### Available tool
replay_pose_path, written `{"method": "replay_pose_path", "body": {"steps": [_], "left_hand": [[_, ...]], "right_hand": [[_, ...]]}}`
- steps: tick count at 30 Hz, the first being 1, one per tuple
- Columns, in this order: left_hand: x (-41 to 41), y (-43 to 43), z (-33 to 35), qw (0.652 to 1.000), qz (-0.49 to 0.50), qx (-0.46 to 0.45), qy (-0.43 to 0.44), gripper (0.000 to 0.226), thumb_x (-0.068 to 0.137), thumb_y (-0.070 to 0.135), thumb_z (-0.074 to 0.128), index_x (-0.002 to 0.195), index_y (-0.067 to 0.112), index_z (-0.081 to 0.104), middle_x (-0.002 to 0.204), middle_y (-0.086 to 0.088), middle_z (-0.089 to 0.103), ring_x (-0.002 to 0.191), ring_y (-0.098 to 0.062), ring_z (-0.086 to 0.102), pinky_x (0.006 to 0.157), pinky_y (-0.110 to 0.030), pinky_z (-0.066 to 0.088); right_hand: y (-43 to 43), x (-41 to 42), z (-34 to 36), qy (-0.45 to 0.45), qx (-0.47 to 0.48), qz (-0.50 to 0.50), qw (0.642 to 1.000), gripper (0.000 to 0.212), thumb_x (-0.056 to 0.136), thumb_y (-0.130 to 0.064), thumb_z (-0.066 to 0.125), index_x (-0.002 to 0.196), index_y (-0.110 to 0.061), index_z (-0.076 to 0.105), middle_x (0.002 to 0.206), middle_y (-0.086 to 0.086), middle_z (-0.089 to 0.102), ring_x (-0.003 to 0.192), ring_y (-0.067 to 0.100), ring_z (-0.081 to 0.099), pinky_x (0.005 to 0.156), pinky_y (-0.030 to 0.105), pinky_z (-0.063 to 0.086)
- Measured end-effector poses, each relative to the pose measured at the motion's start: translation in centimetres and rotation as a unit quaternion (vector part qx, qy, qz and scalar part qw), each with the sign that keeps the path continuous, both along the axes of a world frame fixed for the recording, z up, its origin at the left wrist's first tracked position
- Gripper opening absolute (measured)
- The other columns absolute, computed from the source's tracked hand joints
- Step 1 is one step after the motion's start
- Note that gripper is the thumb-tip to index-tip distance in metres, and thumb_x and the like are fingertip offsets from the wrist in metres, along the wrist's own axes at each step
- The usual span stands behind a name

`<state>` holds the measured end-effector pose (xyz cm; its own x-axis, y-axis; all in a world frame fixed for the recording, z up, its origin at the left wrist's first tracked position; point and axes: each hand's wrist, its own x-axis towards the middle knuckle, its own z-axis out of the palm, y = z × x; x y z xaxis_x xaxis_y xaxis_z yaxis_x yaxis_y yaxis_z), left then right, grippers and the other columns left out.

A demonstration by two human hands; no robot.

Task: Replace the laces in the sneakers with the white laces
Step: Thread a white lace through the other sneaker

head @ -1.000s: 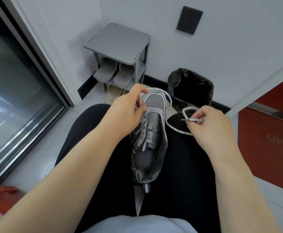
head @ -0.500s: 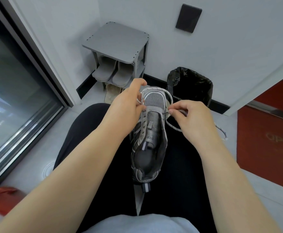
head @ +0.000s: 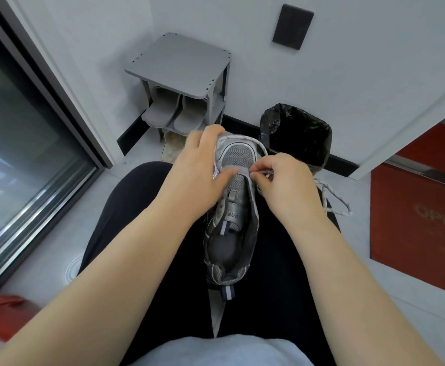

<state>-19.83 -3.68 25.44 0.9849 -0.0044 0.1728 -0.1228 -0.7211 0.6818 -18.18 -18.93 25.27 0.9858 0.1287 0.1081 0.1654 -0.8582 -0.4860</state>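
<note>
- At the far left stood a glass sliding door [head: 18, 159] in a dark frame, and a blurred red object [head: 2, 313] lay in the bottom left corner.
- A grey shoe rack [head: 179, 64] stood against the white wall, with a pair of grey slippers [head: 160, 114] on its shelf.
- The left hand [head: 200, 173] grasped the toe of the sneaker [head: 232, 233], fingers curled over the front and the thumb pressed on the left row of eyelets.
- The grey sneaker lay on the person's lap, on black trousers, toe pointing away and heel toward the body. Its tongue carried a small label (it looked like "ORE", but I could not read it for sure).
- The white lace [head: 242, 140] ran around the toe of the sneaker, and its free end hung down beside the right thigh.
- The right hand [head: 287, 186] pinched the white lace between thumb and fingertips, just at the right row of eyelets.
- A bin with a black bag [head: 298, 133] stood behind the sneaker, by the wall.
- At the far right was a red panel [head: 416, 215] with faint letters "OPP", cut by the edge.
</note>
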Motion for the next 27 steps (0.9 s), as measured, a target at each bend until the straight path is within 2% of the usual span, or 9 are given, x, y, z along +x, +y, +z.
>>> {"method": "replay_pose_path", "body": {"steps": [3,6,10,13,17,20,23,25,27], "left_hand": [[-1.0,-0.2,0.2,0.997,-0.006,0.077,0.008,0.082,0.066,0.045,0.073,0.134,0.029,0.03,0.136,0.0,0.021,0.126,-0.021,0.023,0.103,-0.032,0.024],[-1.5,-0.3,0.4,0.993,-0.007,0.11,0.035,0.071,0.069,0.037,0.068,0.131,0.029,0.035,0.129,0.001,0.021,0.122,-0.021,0.022,0.1,-0.028,0.017],[-1.3,-0.2,0.4,0.991,0.005,0.117,0.064,0.05,0.074,0.032,0.064,0.12,0.02,0.049,0.123,0.0,0.038,0.115,-0.021,0.032,0.095,-0.025,0.024],[-1.2,-0.2,0.2,0.992,0.015,0.104,0.069,0.044,0.076,0.029,0.063,0.118,0.017,0.056,0.12,0.0,0.045,0.115,-0.019,0.038,0.092,-0.022,0.027],[-1.1,-0.1,-0.1,0.994,0.026,0.077,0.077,0.042,0.076,0.027,0.063,0.117,0.017,0.062,0.112,0.003,0.048,0.105,-0.013,0.048,0.08,-0.015,0.03],[-0.7,0.1,0.1,0.992,0.006,0.08,0.097,0.042,0.075,0.028,0.066,0.116,0.019,0.062,0.106,0.002,0.047,0.098,-0.013,0.053,0.075,-0.014,0.03],[-0.5,0.2,0.0,0.992,0.006,0.06,0.112,0.043,0.075,0.022,0.066,0.117,0.017,0.062,0.113,-0.003,0.053,0.099,-0.018,0.057,0.082,-0.021,0.041],[-0.4,0.2,-0.1,0.993,0.015,0.034,0.113,0.039,0.075,0.016,0.063,0.114,0.016,0.064,0.113,-0.005,0.059,0.097,-0.019,0.06,0.086,-0.027,0.048],[-0.5,0.3,0.0,0.993,0.024,0.017,0.118,0.037,0.076,0.012,0.059,0.112,0.017,0.066,0.106,-0.003,0.065,0.094,-0.017,0.063,0.086,-0.027,0.049]], "right_hand": [[0.0,-0.4,-0.2,-0.104,-0.036,-0.028,0.993,0.009,0.079,-0.02,0.071,0.087,-0.018,0.075,0.084,-0.001,0.045,0.085,0.018,0.037,0.075,0.032,0.038],[0.3,-1.6,0.1,-0.176,-0.036,-0.041,0.983,0.009,0.077,-0.02,0.073,0.084,-0.014,0.073,0.075,0.003,0.052,0.075,0.02,0.043,0.066,0.033,0.039],[1.1,-2.9,0.6,-0.001,-0.046,-0.032,0.998,0.036,0.084,-0.041,0.062,0.109,-0.014,0.06,0.104,0.004,0.053,0.094,0.021,0.054,0.077,0.029,0.041],[1.4,-2.9,1.1,0.041,-0.041,-0.037,0.998,0.038,0.083,-0.034,0.064,0.114,-0.013,0.054,0.116,0.003,0.044,0.096,0.021,0.055,0.08,0.027,0.043],[1.7,-2.3,1.1,0.043,-0.051,-0.04,0.997,0.024,0.083,-0.021,0.06,0.105,-0.013,0.06,0.102,0.003,0.047,0.093,0.023,0.055,0.072,0.027,0.037],[1.9,-1.9,0.8,0.045,-0.032,-0.042,0.998,0.029,0.081,-0.016,0.061,0.11,-0.015,0.057,0.107,0.003,0.054,0.097,0.021,0.056,0.077,0.027,0.038],[2.1,-1.4,0.6,0.046,-0.011,-0.042,0.998,0.03,0.078,-0.009,0.061,0.107,-0.016,0.056,0.105,0.001,0.059,0.095,0.019,0.057,0.079,0.026,0.042],[2.1,-1.2,0.5,0.043,0.019,-0.039,0.998,0.027,0.075,-0.001,0.058,0.098,-0.015,0.057,0.096,0.001,0.062,0.089,0.019,0.058,0.08,0.032,0.047],[2.0,-1.1,0.5,0.039,0.044,-0.022,0.998,0.026,0.072,0.003,0.054,0.089,-0.015,0.055,0.086,0.001,0.062,0.082,0.02,0.058,0.077,0.038,0.049]]}}
